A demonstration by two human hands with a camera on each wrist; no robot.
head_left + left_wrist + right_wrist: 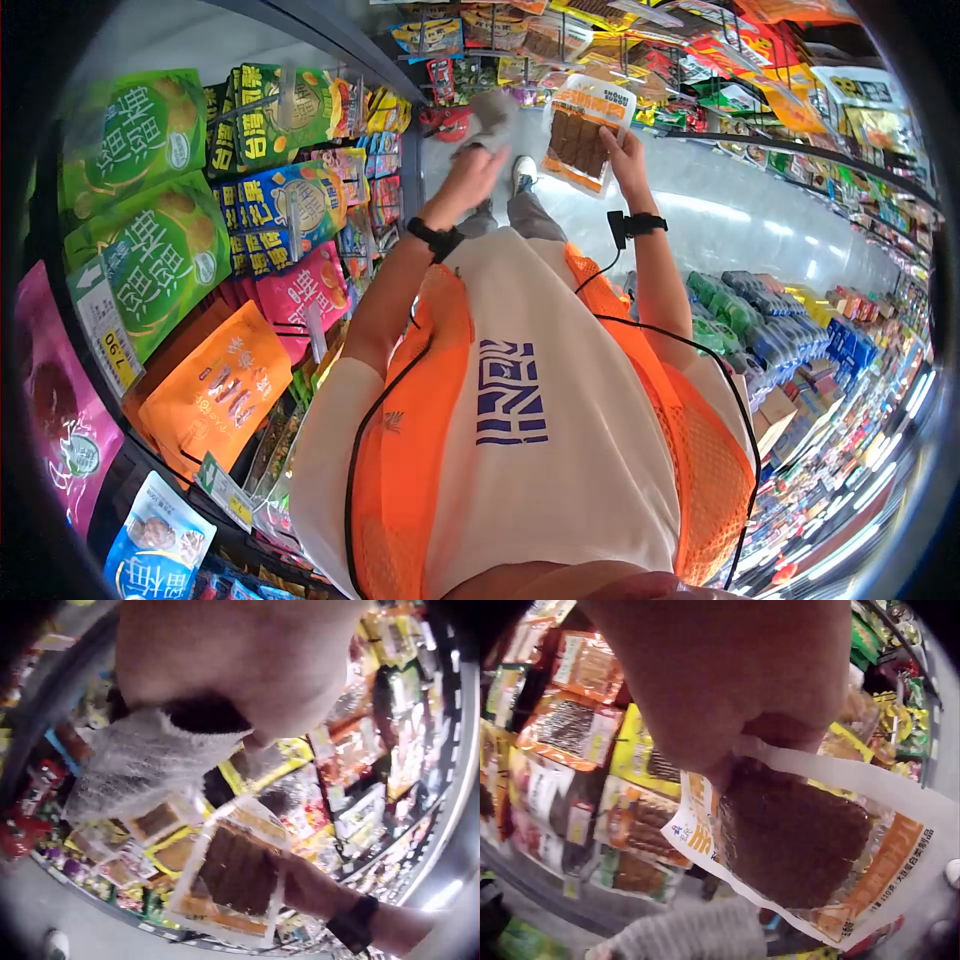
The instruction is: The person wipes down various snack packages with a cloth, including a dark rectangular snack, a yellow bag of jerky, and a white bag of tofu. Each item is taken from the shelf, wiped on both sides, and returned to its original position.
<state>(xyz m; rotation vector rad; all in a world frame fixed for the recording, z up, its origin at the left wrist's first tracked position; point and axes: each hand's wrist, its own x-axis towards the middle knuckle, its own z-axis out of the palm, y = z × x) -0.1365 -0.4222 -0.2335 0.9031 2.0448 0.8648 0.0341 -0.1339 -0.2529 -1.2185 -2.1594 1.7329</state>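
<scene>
My left hand (pixel 474 186) grips a grey cloth (pixel 494 116), which looks blurred in the head view and hangs loosely from the fingers in the left wrist view (pixel 139 765). My right hand (pixel 627 160) pinches the side edge of a snack packet (pixel 577 142). The packet has white edges, orange print and a clear window onto dark brown flat pieces. Seen from the right wrist, the packet (pixel 795 840) tilts below the fingers, with the ribbed cloth (pixel 690 934) near it. A gap separates cloth and packet in the head view.
Hanging snack packets fill a rack (pixel 800 140) ahead and to the right. On the left, shelves hold green bags (pixel 150 260), an orange bag (pixel 225 385) and price tags (pixel 105 325). Shrink-wrapped bottles (pixel 760 320) stand on the right. A shoe (pixel 523 176) shows on the grey floor.
</scene>
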